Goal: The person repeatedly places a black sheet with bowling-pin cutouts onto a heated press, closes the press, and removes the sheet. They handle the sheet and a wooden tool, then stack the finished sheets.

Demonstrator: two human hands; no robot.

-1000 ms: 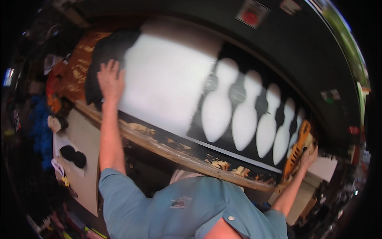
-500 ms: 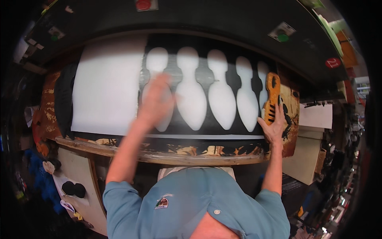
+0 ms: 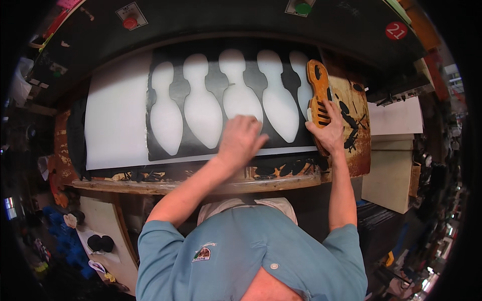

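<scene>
A black sheet (image 3: 176,92) lies over a white sheet (image 3: 115,115) on the worktable. Several long, waisted sole-shaped cut-outs (image 3: 203,113) in the black sheet show white. At its right end is an orange cutting die (image 3: 317,83) with an oval hole and a row of slots, partly covering the last cut-out. My right hand (image 3: 329,131) grips the die's near end, fingers over its right side and thumb at its left. My left hand (image 3: 243,140) is over the lower part of the middle cut-out, loosely curled with the thumb apart. Blur hides its fingertips; I make out nothing in it.
A dark machine beam (image 3: 211,20) with a red button (image 3: 130,23) and a green button (image 3: 303,8) spans the far side. Black scraps (image 3: 288,168) lie along the wooden front edge (image 3: 241,186). Pale boards (image 3: 386,175) stand at the right.
My left hand has moved right and nearer, from the leftmost cut-out to the middle one, and its fingers have curled. My right hand still holds the die. The whole view has shifted.
</scene>
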